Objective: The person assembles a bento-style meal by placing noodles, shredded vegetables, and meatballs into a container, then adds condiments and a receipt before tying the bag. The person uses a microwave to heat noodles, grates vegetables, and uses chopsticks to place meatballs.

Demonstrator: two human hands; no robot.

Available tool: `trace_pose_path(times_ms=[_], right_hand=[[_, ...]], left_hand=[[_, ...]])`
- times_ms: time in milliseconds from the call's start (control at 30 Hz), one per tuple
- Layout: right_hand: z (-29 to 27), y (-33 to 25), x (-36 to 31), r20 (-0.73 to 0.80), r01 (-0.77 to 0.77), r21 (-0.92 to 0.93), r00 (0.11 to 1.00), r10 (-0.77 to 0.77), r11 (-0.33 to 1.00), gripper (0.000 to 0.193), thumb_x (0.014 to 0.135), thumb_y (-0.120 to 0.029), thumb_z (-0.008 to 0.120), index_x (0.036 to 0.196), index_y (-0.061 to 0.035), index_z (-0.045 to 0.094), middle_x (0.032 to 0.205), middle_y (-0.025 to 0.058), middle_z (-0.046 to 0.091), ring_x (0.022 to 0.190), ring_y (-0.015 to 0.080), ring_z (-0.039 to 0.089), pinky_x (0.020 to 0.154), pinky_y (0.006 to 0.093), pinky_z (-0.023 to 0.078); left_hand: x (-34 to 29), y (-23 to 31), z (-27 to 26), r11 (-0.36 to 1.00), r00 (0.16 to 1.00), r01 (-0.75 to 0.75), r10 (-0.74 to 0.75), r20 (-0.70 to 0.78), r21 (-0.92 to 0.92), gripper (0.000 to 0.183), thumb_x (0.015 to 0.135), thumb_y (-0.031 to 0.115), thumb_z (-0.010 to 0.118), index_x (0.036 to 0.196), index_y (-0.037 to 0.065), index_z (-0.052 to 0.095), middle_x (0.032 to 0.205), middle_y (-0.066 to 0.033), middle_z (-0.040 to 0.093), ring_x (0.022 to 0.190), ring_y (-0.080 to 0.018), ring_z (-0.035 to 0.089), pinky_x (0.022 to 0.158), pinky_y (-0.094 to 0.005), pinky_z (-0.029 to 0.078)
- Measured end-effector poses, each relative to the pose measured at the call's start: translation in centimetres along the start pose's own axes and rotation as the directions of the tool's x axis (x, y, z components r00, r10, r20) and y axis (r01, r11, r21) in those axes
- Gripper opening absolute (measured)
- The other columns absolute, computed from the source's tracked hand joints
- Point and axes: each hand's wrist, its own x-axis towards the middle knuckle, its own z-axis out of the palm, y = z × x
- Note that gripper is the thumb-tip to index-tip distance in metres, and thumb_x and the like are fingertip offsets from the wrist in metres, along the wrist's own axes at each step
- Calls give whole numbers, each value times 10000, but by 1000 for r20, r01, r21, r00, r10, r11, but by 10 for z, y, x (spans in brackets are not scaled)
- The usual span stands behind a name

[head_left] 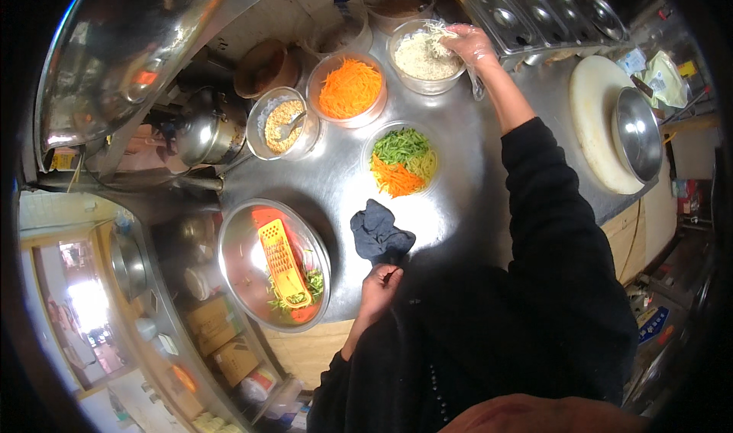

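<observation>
Head view: right hand [467,45], gloved, fingers nearly closed around white shreds [437,36] at one clear tub [432,87] beyond the vegetable bowl [437,144]; left hand [379,286], fingers curled, at one dark cloth [382,233] nearside of that bowl, grip unclear; one carrot tub [351,122] left of it; right arm [542,181] outstretched, left bent low

The fisheye view looks steeply down from head height above the near side of the steel table [466,166], facing across it, near enough that the table spans the middle and its surroundings curve around it.
</observation>
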Motion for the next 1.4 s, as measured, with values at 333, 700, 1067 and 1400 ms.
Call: trace_pose_path(times_ms=[333, 700, 1067, 1400], right_hand=[[-16, -46, -57, 124, -70, 473, 992, 12, 878, 436, 752, -81, 750, 1138, 51, 595, 1001, 89, 661, 848, 132, 619, 780, 262, 494], [-21, -76, -167, 441, -117, 338, 896, -47, 934, 315, 797, -32, 685, 1108, -25, 639, 1041, 63, 660, 949, 147, 612, 854, 288, 488], [24, -27, -198, 537, 528, -257, 774, -334, 809, 160, 823, -104, 650, 974, -109, 702, 971, 83, 680, 896, 258, 644, 809, 331, 511], [16, -28, -194, 341, 359, -11, 879, -334, 933, 225, 788, -10, 669, 1008, -57, 681, 977, 98, 676, 853, 206, 658, 767, 289, 522]], left_hand=[[0, -2, 1, 999, 1000, 27, -26, 16, -29, 122, 843, 142, 693, 893, 35, 663, 814, -76, 622, 727, -174, 603, 671, -278, 480], [0, -3, 3, 997, 997, -74, 73, 6, 17, 120, 846, 155, 675, 896, 47, 662, 812, -91, 615, 721, -210, 602, 653, -302, 477], [0, -3, 4, 997, 997, -80, 79, 13, 5, 130, 846, 152, 675, 902, 36, 661, 828, -95, 617, 715, -205, 596, 651, -298, 476], [0, 2, 3, 999, 999, -36, 36, 39, 4, 71, 851, 82, 679, 883, 23, 656, 822, -35, 607, 754, -115, 577, 683, -243, 464]])
